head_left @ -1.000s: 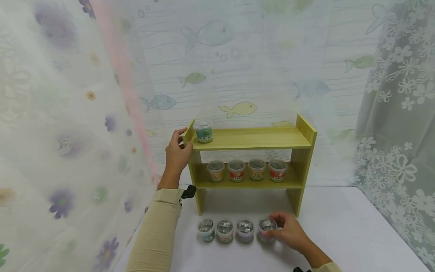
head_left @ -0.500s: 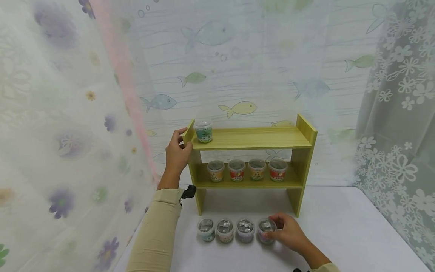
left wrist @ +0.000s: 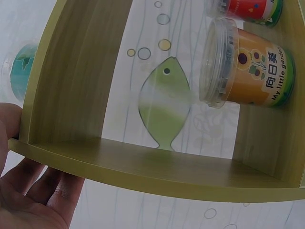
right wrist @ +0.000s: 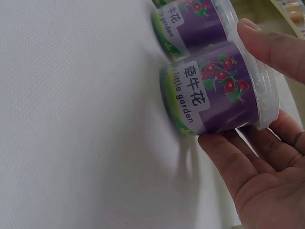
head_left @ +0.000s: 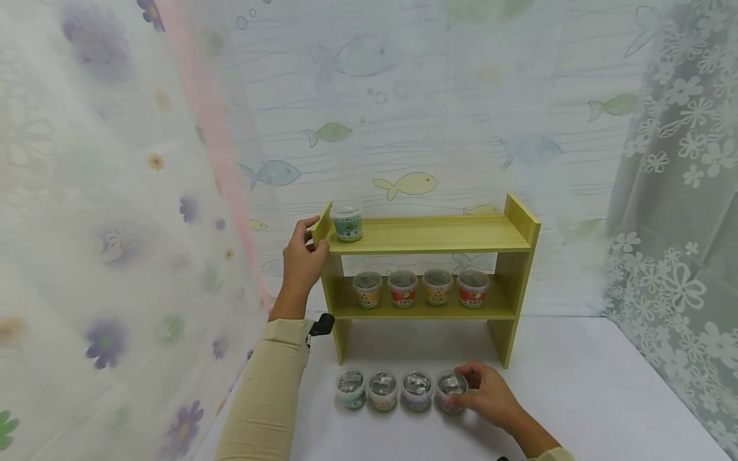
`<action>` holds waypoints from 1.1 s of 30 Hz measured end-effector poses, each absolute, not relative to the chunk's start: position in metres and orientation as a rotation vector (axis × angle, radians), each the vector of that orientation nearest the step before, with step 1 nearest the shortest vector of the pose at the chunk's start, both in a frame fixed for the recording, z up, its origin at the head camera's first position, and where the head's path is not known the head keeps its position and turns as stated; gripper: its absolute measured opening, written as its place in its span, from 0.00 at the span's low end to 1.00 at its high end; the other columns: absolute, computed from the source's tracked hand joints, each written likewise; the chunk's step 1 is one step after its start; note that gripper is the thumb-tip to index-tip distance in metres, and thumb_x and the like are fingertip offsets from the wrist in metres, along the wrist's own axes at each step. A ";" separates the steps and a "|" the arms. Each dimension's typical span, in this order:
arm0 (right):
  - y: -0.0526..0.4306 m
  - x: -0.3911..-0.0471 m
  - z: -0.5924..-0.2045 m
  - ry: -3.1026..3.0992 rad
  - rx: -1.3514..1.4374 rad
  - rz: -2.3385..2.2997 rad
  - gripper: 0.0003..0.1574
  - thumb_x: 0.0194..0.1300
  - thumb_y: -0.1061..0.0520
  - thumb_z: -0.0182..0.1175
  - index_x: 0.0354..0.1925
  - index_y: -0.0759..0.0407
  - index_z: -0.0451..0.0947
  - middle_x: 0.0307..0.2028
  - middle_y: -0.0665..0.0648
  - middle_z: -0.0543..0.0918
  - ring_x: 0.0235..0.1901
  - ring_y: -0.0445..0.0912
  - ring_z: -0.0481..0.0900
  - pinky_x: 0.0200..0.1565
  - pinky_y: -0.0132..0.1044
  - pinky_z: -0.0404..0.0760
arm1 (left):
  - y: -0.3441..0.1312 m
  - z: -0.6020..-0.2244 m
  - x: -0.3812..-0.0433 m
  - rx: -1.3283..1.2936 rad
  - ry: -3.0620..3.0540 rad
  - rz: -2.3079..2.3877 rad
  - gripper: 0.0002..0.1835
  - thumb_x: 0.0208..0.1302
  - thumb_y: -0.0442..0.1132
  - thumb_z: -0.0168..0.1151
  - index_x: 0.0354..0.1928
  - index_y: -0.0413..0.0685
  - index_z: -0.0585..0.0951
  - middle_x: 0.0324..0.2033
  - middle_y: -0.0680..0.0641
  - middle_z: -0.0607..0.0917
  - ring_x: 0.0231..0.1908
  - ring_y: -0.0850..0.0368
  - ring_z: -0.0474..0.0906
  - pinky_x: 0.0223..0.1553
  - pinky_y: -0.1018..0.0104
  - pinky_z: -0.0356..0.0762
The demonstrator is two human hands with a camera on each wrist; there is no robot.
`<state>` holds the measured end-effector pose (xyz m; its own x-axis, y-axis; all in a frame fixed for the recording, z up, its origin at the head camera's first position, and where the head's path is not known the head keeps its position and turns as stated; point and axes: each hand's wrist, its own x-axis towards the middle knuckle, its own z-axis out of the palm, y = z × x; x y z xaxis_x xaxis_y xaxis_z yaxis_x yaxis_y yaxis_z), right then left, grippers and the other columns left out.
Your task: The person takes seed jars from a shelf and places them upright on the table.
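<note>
My left hand (head_left: 303, 255) grips the top left side panel of a yellow-green wooden shelf (head_left: 426, 234). In the left wrist view its thumb lies at the panel's front, with the fingers (left wrist: 62, 195) on the outer side. On the white table, my right hand (head_left: 489, 396) holds a purple-labelled clear plastic cup (head_left: 451, 390) between thumb and fingers. That cup (right wrist: 224, 90) has red flowers printed on its label and stands at the right end of a row. Beside it is another purple-labelled cup (head_left: 417, 391), with a small gap between them.
A pinkish cup (head_left: 383, 391) and a teal cup (head_left: 351, 389) continue the row leftward. One green-labelled cup (head_left: 347, 224) stands on the top shelf at left. Several orange- and red-labelled cups, including a red one (head_left: 473, 291), line the middle shelf. Fish-printed curtain (head_left: 403, 115) hangs behind.
My right hand has shifted the purple-labelled cup very slightly left, toward the neighbouring cup. The left hand keeps its grip on the shelf.
</note>
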<state>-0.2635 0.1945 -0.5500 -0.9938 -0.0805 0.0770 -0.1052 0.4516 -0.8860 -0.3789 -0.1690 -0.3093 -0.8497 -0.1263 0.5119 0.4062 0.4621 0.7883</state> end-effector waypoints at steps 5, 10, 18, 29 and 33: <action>0.194 -0.262 -0.550 -2.660 0.178 1.627 0.39 0.43 0.52 0.85 0.52 0.62 0.80 0.50 0.58 0.87 0.51 0.50 0.85 0.49 0.36 0.82 | -0.169 -0.309 -0.378 -0.237 -2.208 -1.384 0.28 0.73 0.41 0.57 0.73 0.66 0.70 0.66 0.40 0.80 0.58 0.41 0.85 0.52 0.43 0.85; 0.194 -0.261 -0.552 -2.636 0.211 1.646 0.39 0.43 0.53 0.85 0.52 0.62 0.80 0.50 0.58 0.87 0.50 0.49 0.85 0.49 0.34 0.82 | -0.169 -0.309 -0.377 -0.236 -2.202 -1.384 0.28 0.73 0.41 0.57 0.73 0.66 0.70 0.66 0.40 0.80 0.58 0.40 0.85 0.52 0.43 0.85; 0.198 -0.264 -0.550 -2.653 0.319 1.660 0.50 0.46 0.52 0.84 0.63 0.66 0.73 0.58 0.64 0.83 0.54 0.57 0.84 0.51 0.42 0.85 | -0.169 -0.308 -0.375 -0.250 -2.203 -1.393 0.28 0.73 0.41 0.56 0.73 0.65 0.70 0.66 0.41 0.80 0.58 0.41 0.84 0.51 0.43 0.85; 0.199 -0.270 -0.523 -2.602 0.379 1.608 0.47 0.51 0.51 0.82 0.65 0.61 0.72 0.63 0.68 0.79 0.63 0.63 0.79 0.62 0.59 0.79 | -0.168 -0.307 -0.375 -0.247 -2.200 -1.387 0.28 0.73 0.42 0.56 0.74 0.63 0.70 0.66 0.40 0.80 0.58 0.40 0.85 0.53 0.44 0.85; 0.196 -0.272 -0.513 -2.596 0.385 1.543 0.44 0.53 0.49 0.81 0.63 0.60 0.75 0.62 0.66 0.81 0.62 0.61 0.80 0.61 0.55 0.80 | -0.168 -0.307 -0.374 -0.235 -2.200 -1.397 0.28 0.73 0.41 0.56 0.73 0.64 0.70 0.66 0.40 0.80 0.58 0.40 0.85 0.53 0.43 0.85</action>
